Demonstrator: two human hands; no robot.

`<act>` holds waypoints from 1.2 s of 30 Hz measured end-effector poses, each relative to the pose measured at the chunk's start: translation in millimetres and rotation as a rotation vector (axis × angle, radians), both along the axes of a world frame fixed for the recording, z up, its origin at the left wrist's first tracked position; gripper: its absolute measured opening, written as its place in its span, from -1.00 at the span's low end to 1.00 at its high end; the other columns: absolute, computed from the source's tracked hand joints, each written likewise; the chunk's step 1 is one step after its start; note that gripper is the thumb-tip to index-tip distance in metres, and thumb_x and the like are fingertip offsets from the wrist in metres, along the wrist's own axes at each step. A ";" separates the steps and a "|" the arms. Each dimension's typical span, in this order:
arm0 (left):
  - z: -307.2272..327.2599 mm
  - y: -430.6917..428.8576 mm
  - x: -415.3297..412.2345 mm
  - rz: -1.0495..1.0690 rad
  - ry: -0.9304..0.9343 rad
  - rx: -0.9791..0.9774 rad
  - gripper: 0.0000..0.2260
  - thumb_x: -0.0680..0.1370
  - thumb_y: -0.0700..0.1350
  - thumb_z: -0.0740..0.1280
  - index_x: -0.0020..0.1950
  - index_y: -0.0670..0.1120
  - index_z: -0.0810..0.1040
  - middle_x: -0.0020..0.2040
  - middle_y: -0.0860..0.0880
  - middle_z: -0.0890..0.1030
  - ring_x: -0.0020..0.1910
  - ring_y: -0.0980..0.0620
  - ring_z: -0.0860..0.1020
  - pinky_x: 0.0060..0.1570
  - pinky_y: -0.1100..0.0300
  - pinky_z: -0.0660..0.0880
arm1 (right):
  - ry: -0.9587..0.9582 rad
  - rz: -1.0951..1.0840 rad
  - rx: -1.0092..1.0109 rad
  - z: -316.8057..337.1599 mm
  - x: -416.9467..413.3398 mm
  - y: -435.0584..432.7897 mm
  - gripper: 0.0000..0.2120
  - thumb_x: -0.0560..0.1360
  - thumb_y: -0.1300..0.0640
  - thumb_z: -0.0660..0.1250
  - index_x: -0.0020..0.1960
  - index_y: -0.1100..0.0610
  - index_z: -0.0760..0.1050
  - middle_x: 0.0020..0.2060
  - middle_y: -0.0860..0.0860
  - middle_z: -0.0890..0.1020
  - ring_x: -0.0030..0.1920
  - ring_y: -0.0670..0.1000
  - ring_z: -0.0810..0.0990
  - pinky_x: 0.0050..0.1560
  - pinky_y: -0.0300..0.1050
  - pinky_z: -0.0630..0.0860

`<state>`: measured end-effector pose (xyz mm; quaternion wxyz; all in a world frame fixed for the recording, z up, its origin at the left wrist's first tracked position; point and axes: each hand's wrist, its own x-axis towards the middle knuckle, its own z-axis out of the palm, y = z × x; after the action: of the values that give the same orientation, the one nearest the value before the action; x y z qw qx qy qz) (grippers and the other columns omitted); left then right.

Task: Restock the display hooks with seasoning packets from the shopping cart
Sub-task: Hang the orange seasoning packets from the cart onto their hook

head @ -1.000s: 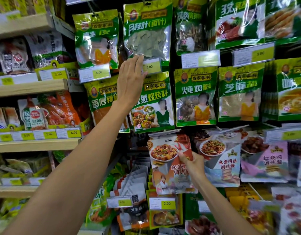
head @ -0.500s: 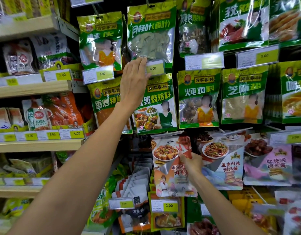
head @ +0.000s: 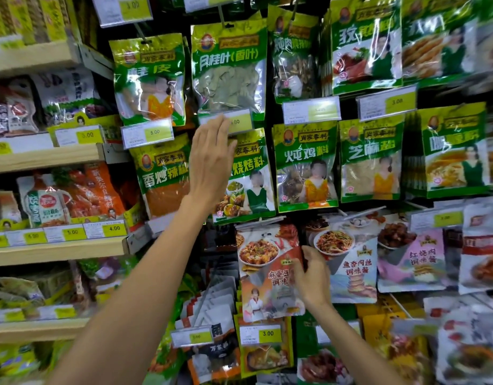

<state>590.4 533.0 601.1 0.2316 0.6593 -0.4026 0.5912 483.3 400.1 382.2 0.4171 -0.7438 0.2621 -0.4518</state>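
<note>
A red and white seasoning packet [head: 264, 270] with a tofu dish picture hangs in the middle of the hook wall. My right hand [head: 313, 276] grips its right edge, thumb on the front. My left hand [head: 210, 159] is raised with fingers together and flat, fingertips at the price tag [head: 239, 122] under the bay leaf packet [head: 228, 68]. It covers part of a green barbecue seasoning packet [head: 249, 176]. The shopping cart is out of sight.
Green seasoning packets [head: 305, 165] fill the upper hooks. Pink and white sauce packets [head: 412, 259] hang to the right of the held one. Wooden shelves [head: 56, 248] with bagged goods stand on the left. White packets [head: 212, 304] hang lower centre.
The view has shifted slightly, so the display sits lower in the frame. My left hand stays at the price tag and my right hand keeps its grip on the red packet.
</note>
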 end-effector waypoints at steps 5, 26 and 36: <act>-80.3 -23.3 -47.2 -0.251 0.091 -0.039 -0.74 0.62 -0.19 0.19 0.24 -0.28 0.51 0.16 -0.22 0.58 0.19 -0.16 0.53 0.25 -0.02 0.42 | -0.002 0.004 -0.072 -10.2 -68.9 -11.4 -0.73 0.62 0.12 0.19 0.26 0.18 0.48 0.11 0.06 0.59 0.12 0.03 0.55 0.05 -0.19 0.47; -440.7 -211.0 -439.1 -0.858 1.655 0.733 -0.82 0.62 -0.26 0.18 -0.04 -0.22 0.56 -0.25 -0.05 0.60 -0.32 0.26 0.55 -0.21 0.38 0.44 | 0.322 -0.632 0.499 -248.4 -520.4 -88.0 -0.86 0.56 0.22 0.29 -0.05 0.16 0.64 -0.21 0.08 0.68 -0.17 0.06 0.63 -0.11 -0.04 0.48; -521.1 -288.0 -521.8 -0.854 1.561 1.279 -0.83 0.61 -0.15 0.21 -0.02 -0.04 0.60 -0.14 0.01 0.66 -0.13 0.01 0.60 -0.08 0.09 0.51 | 0.355 -0.922 0.763 -293.5 -623.3 -108.5 -0.83 0.59 0.16 0.25 -0.08 0.01 0.60 -0.25 -0.04 0.66 -0.21 -0.04 0.60 -0.24 -0.37 0.39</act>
<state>68.6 245.1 80.0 0.2238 0.6570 -0.5727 -0.4362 -140.0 291.6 88.7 0.3656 -0.4163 0.7645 -0.3296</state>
